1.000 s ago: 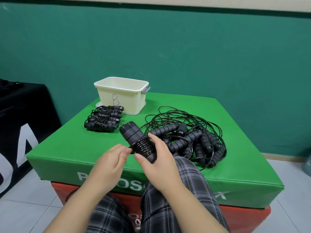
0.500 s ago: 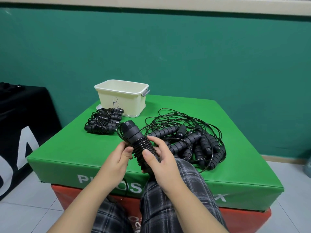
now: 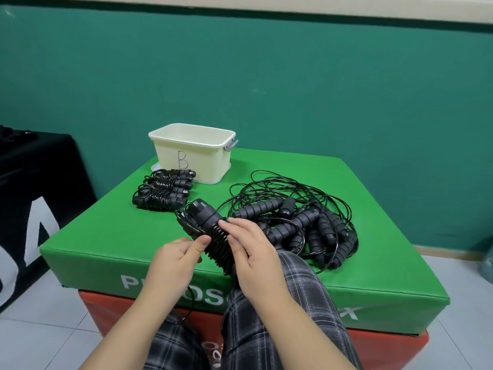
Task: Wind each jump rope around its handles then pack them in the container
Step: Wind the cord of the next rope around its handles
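Before me stands the green padded vinyl bench (image 3: 128,236), stacked on a red padded block (image 3: 373,351); white capitals run along its front edge, partly hidden by my arms and knee, so I can read only "P", "OS" and a final "X". To my left is a black cloth-covered stand (image 3: 34,209) with large white lettering, cut off by the frame. On the bench's right half lies the loose tangle of black jump ropes with ribbed foam handles (image 3: 306,225), thin cords looping round it. At the far left corner sits the cream plastic container (image 3: 197,158), marked with a handwritten "B" on its near wall. Just in front of it rests a small pile of already wound black ropes (image 3: 162,193). Over the near edge I hold the black rope being wound (image 3: 213,233), cord coiled tightly round its paired handles. My right hand (image 3: 253,252) curls round the bundle, while my left hand (image 3: 178,257) pinches the cord against its side.
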`<control>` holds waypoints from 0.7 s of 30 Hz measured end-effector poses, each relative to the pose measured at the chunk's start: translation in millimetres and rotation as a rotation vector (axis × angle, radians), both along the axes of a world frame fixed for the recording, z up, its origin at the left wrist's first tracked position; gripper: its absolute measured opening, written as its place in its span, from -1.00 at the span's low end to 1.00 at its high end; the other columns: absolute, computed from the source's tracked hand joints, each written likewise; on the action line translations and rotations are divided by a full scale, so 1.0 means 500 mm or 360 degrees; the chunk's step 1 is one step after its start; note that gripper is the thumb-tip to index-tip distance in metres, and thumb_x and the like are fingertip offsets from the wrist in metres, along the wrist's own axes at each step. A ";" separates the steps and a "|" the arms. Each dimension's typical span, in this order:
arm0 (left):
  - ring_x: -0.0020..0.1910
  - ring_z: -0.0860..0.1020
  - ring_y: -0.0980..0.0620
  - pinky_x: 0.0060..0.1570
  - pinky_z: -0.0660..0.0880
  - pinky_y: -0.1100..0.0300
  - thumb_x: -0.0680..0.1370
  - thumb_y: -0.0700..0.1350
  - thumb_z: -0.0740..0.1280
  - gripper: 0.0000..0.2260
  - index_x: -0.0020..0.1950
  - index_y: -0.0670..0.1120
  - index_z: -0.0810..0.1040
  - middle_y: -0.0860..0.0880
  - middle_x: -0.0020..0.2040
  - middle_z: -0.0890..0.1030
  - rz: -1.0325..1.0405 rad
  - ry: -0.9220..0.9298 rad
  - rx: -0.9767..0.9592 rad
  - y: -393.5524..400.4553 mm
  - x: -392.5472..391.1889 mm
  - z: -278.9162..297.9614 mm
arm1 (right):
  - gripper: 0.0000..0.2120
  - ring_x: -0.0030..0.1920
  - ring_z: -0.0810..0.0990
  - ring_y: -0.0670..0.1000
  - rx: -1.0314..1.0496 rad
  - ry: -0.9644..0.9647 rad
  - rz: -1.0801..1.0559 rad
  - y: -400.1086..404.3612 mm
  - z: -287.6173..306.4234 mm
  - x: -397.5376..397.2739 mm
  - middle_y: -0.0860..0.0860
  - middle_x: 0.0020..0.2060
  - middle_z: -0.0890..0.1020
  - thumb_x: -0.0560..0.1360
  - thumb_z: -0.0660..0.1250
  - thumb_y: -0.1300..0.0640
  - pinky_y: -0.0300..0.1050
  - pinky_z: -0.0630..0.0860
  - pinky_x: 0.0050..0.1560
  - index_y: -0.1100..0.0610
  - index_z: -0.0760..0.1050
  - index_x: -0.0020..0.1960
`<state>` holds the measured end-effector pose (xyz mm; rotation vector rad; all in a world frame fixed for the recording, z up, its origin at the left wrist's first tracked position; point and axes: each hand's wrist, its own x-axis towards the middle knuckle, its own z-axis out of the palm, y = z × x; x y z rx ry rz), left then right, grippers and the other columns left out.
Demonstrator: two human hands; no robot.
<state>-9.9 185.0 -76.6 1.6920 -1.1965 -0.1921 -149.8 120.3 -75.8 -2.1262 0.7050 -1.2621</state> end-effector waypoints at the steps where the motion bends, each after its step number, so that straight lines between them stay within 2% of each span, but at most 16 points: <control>1: -0.30 0.51 -0.08 -0.22 0.40 0.10 0.44 0.31 0.11 -0.31 -0.39 -0.33 0.50 -0.14 -0.33 0.53 0.0014 -0.0043 -0.0009 0.001 0.000 0.001 | -0.61 0.21 0.39 -0.34 -0.0003 0.0058 -0.0011 0.000 0.001 0.001 -0.23 0.20 0.50 0.57 0.06 -0.08 -0.51 0.26 0.19 -0.08 0.53 0.27; 4: -0.30 0.50 -0.06 -0.22 0.38 0.15 0.45 0.20 0.11 -0.43 -0.38 -0.29 0.51 -0.16 -0.33 0.53 -0.0004 -0.0139 -0.0017 0.005 0.007 0.000 | -0.54 0.28 0.36 -0.17 -0.0049 0.0272 -0.0069 0.003 0.007 0.001 -0.18 0.28 0.49 0.56 -0.02 -0.12 -0.41 0.20 0.30 -0.09 0.44 0.36; 6: -0.35 0.45 0.01 -0.27 0.34 0.19 0.46 0.18 0.12 -0.47 -0.39 -0.27 0.49 -0.15 -0.35 0.50 -0.0053 -0.0174 -0.0035 0.009 0.010 0.000 | -0.48 0.28 0.31 -0.12 -0.0048 0.0383 -0.0120 0.007 0.014 -0.001 -0.17 0.28 0.48 0.52 0.00 -0.18 -0.27 0.23 0.35 -0.07 0.38 0.41; 8: -0.32 0.43 0.00 -0.30 0.32 0.15 0.47 0.14 0.15 -0.54 -0.43 -0.19 0.45 -0.10 -0.40 0.44 -0.0094 -0.0250 -0.0064 0.013 0.014 0.003 | -0.35 0.27 0.26 -0.10 -0.0026 0.0492 -0.0164 0.012 0.021 -0.001 -0.18 0.28 0.47 0.42 0.05 -0.27 -0.18 0.27 0.34 -0.04 0.31 0.45; 11: -0.29 0.43 0.07 -0.35 0.31 0.16 0.49 0.08 0.17 -0.67 -0.48 0.06 0.33 0.03 -0.43 0.37 -0.0139 -0.0403 -0.0072 0.018 0.016 0.017 | -0.20 0.26 0.23 -0.07 -0.0114 0.0611 -0.0232 0.013 0.019 0.002 -0.15 0.30 0.41 0.33 0.15 -0.35 -0.17 0.26 0.34 0.00 0.24 0.48; 15: -0.27 0.45 0.12 -0.36 0.31 0.21 0.55 0.01 0.23 -0.66 -0.43 0.16 0.30 0.08 -0.40 0.39 -0.0169 -0.0586 -0.0031 0.017 0.012 0.015 | -0.19 0.26 0.23 -0.01 -0.0174 0.0734 -0.0312 0.012 0.013 0.004 -0.08 0.31 0.33 0.36 0.38 -0.22 -0.11 0.26 0.35 0.03 0.18 0.50; 17: -0.27 0.44 0.14 -0.35 0.31 0.21 0.55 -0.01 0.23 -0.68 -0.41 0.14 0.34 0.09 -0.39 0.39 -0.0208 -0.0555 -0.0023 0.018 0.011 0.012 | -0.23 0.22 0.27 0.03 -0.0182 0.0703 -0.0333 0.012 0.013 0.004 -0.05 0.27 0.37 0.37 0.39 -0.15 -0.06 0.31 0.32 0.05 0.20 0.49; 19: -0.28 0.42 0.11 -0.32 0.33 0.20 0.54 0.01 0.21 -0.74 -0.34 0.02 0.45 0.06 -0.35 0.41 -0.0254 -0.0445 -0.0049 0.021 0.008 0.011 | -0.24 0.22 0.30 0.04 -0.0088 0.0669 -0.0303 0.011 0.013 0.003 -0.04 0.24 0.37 0.41 0.37 -0.14 -0.06 0.29 0.33 0.07 0.18 0.50; 21: -0.32 0.41 0.12 -0.33 0.31 0.29 0.57 -0.10 0.23 -0.76 -0.31 0.00 0.46 0.04 -0.34 0.40 -0.0285 -0.0332 -0.0116 0.022 0.004 0.008 | -0.25 0.24 0.36 0.03 0.0009 0.0553 -0.0254 0.009 0.013 0.001 -0.05 0.22 0.38 0.42 0.37 -0.15 -0.07 0.31 0.32 0.05 0.18 0.51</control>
